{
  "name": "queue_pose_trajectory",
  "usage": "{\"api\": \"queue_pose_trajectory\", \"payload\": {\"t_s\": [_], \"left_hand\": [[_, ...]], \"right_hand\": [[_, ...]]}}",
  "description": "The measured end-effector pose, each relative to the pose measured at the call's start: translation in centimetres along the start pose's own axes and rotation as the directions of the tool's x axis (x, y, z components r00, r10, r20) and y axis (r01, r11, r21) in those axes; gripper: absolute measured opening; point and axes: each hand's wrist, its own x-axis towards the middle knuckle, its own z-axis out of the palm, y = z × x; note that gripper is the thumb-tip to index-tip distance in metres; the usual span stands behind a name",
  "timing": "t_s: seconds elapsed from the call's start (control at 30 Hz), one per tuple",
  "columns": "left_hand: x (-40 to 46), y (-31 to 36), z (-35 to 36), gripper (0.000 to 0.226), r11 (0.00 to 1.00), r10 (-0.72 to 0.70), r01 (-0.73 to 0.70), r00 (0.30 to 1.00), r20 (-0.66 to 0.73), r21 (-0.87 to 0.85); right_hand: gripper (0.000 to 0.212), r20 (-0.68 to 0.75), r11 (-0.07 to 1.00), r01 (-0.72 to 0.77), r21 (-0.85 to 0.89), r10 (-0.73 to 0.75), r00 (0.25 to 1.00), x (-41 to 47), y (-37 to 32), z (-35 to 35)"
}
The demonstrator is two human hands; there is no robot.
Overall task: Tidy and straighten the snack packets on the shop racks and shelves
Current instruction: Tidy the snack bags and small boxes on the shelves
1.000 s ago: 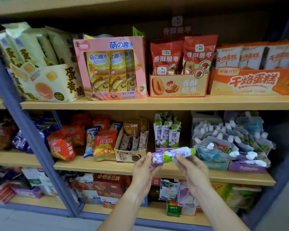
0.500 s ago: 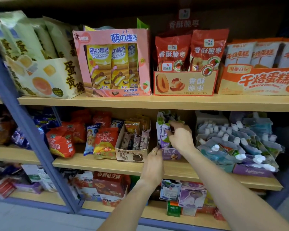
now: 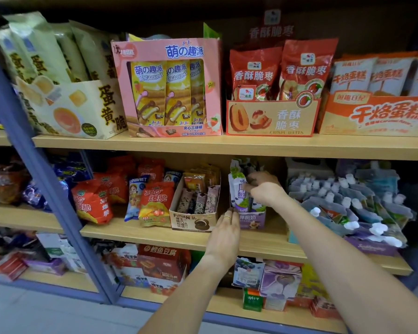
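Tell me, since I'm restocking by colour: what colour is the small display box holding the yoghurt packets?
Purple, seen in the head view: the display box on the middle shelf.

pouches (image 3: 238, 189) in box (image 3: 252, 219) (middle shelf (image 3: 155, 233))

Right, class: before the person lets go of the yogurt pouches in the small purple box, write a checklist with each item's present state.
1. Right hand grips the yogurt pouches: ok.
2. Left hand touches the purple box front: ok.
3. Pouches stand upright in the box: ok.
4. Box sits squarely on the middle shelf: cannot tell.
5. Neighbouring FUTUAN box upright and undisturbed: ok.
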Motion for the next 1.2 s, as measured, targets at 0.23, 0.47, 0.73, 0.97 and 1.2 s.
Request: {"api": "queue_pose_trajectory", "payload": {"t_s": [0.23,0.47,0.73,0.97,1.2], "left_hand": [[0.2,-0.1,0.7,0.090,1.000,-0.013,0.013,1.000,0.024,0.001],[0.4,0.3,-0.2,0.090,0.996,-0.032,0.032,0.999,0.005,-0.088],[1.0,1.0,0.5,0.098,0.998,-0.051,0.046,0.988,0.147,0.038],[1.4,1.7,0.4,0.089,0.992,-0.076,0.058,0.983,0.166,0.111],[2.0,4.0,0.1,0.064,0.955,-0.146,0.117,0.985,0.088,0.273]], "right_hand": [[0.024,0.015,0.995,-0.063,0.078,0.062,0.998,1.2,1.3,1.4],[0.017,-0.332,0.989,0.041,0.143,0.009,0.943,-3.6,1.4,2.3],[0.027,-0.271,0.968,-0.029,-0.248,-0.041,0.962,-6.3,5.7,5.7],[0.023,-0.159,0.978,0.038,-0.206,-0.071,0.985,-6.1,7.1,5.5],[0.046,-0.177,0.982,0.073,-0.176,-0.105,0.979,-6.1,7.3,4.0]]}}
